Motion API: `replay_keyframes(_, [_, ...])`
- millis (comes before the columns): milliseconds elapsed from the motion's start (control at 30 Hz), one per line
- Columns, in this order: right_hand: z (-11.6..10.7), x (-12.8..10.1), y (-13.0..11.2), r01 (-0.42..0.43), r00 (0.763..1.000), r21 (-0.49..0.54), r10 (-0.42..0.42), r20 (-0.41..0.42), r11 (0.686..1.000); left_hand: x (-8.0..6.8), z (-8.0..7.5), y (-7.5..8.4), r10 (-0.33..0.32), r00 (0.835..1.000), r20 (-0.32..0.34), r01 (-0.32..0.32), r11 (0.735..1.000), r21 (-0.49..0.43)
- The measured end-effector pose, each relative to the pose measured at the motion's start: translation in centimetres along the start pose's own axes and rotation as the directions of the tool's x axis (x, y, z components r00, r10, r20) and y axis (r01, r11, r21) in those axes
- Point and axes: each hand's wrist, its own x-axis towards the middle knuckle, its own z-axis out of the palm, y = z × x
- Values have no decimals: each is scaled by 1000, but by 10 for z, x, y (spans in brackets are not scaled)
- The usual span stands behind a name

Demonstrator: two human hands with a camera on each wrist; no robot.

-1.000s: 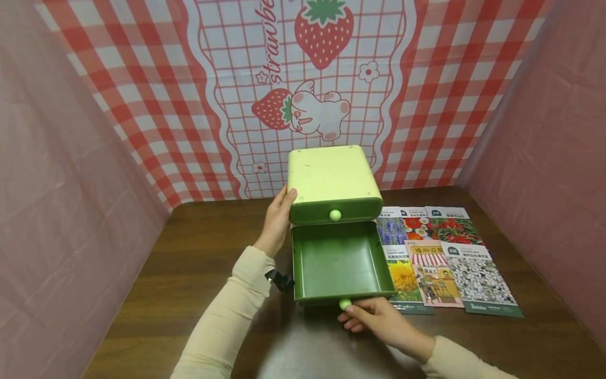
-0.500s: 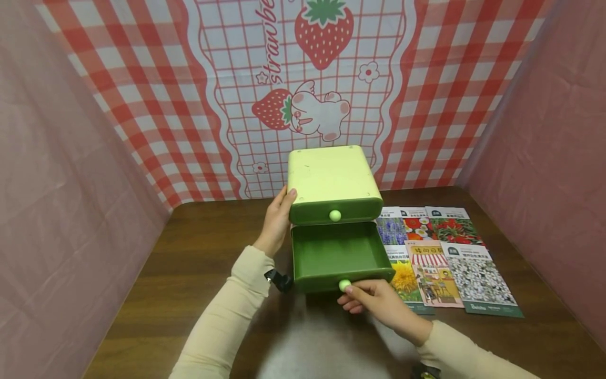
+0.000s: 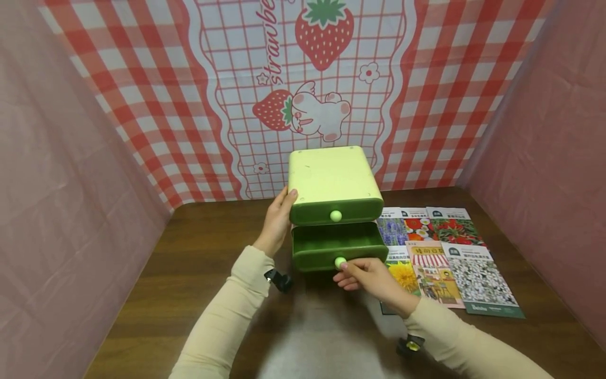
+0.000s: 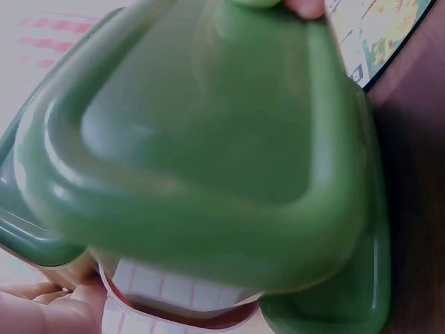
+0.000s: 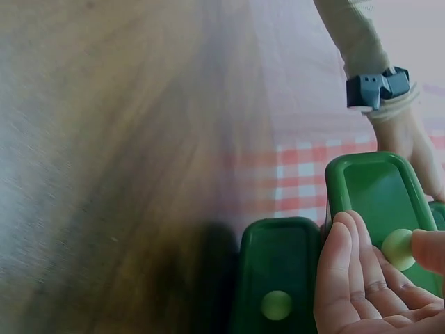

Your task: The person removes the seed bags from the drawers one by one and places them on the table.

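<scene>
A small drawer cabinet (image 3: 333, 173) with a pale yellow top and green drawer fronts stands on the table. My left hand (image 3: 276, 221) rests against its left side, fingers along the wall and thumb by the front top corner. The upper drawer (image 3: 312, 213) is closed. Below it, the middle drawer (image 3: 307, 259) is partly pulled out; little of its inside shows. My right hand (image 3: 374, 279) pinches that drawer's light green round knob (image 5: 398, 249) at the thumb, its other fingers extended. Beneath, a closed lower drawer (image 5: 278, 261) appears in the right wrist view.
Several flower seed packets (image 3: 483, 279) lie overlapping right of the cabinet, under and beyond the right forearm. A strawberry-print checked cloth (image 3: 326, 110) hangs behind the brown wooden table (image 3: 189, 295). Pink cloth walls (image 3: 71, 184) flank both sides.
The middle drawer has slid back toward the cabinet, so less of its inside shows. My right hand has moved inward with its knob. My left hand stays at the cabinet's side.
</scene>
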Motion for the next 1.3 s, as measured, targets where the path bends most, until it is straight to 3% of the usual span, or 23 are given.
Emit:
replay_keyframes(533, [-6, 41, -4, -1, 997, 31, 4, -83, 1000, -2, -1, 3, 0, 1000, -21, 2, 995, 103])
replay_keyframes(1300, [-8, 61, 0, 14, 995, 59, -8, -98, 998, -3, 0, 3, -2, 1000, -20, 3, 997, 73])
